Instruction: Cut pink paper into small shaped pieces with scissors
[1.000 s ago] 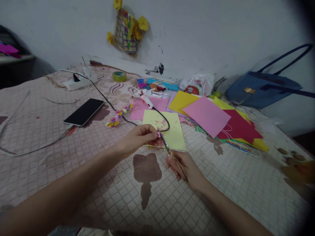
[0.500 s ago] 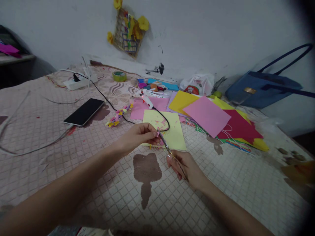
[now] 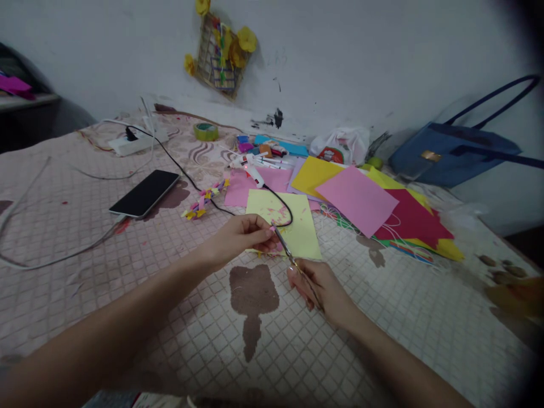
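Observation:
My left hand pinches a small piece of pink paper, mostly covered by the fingers. Wrapped round the handles of a pair of scissors is my right hand. The blades point up and left, and their tips meet the pink piece at my left fingertips. Beneath and beyond both hands lies a pale yellow sheet strewn with small pink and yellow scraps. Left of it rests a garland of folded paper in pink, yellow and purple.
A white glue gun with a black cord lies on pink paper behind the yellow sheet. Coloured sheets and white string spread to the right. A phone on a cable, a power strip, green tape and a blue bag surround them.
My left hand has shifted very slightly downward. The scissors and my right hand stay in nearly the same place, and the things on the cloth have not moved.

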`<state>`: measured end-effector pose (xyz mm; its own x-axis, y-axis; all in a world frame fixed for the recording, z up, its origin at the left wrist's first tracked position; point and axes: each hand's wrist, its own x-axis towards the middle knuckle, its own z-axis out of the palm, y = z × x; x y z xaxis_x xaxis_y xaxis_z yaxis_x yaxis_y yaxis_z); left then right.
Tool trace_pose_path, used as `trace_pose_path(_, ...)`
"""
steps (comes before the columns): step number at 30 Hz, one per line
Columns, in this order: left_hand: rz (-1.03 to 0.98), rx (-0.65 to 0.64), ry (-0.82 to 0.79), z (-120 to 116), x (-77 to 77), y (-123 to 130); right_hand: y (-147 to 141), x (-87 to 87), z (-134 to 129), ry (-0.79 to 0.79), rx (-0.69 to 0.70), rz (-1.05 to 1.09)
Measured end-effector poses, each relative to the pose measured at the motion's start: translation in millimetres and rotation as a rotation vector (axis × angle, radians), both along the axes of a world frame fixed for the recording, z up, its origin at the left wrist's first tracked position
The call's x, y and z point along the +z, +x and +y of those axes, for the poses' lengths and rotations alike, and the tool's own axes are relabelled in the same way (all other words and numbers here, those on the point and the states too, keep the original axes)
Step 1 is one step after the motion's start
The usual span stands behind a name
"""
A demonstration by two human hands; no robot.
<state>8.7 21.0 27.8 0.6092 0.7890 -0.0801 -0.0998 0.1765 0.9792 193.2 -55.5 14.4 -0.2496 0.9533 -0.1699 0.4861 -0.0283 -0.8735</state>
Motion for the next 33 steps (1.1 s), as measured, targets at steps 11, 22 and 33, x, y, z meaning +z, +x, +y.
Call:
trace_pose_path(11,-0.014,0.029,-0.021,2.4,1.1,-1.6,0.7,-0.7,0.7,0.025,0.007,-0.028)
trace_pose_path(22,0.002,0.063,-0.007,2.7,4.1,-3.1,-0.5,0.6,0.3,0.033,0.009,-0.047)
trace_pose_path(33,0.064,0.116,0.045,3.5,8.6,-4.3,0.9,-2.9,0.3,0.001,0.010,-0.020)
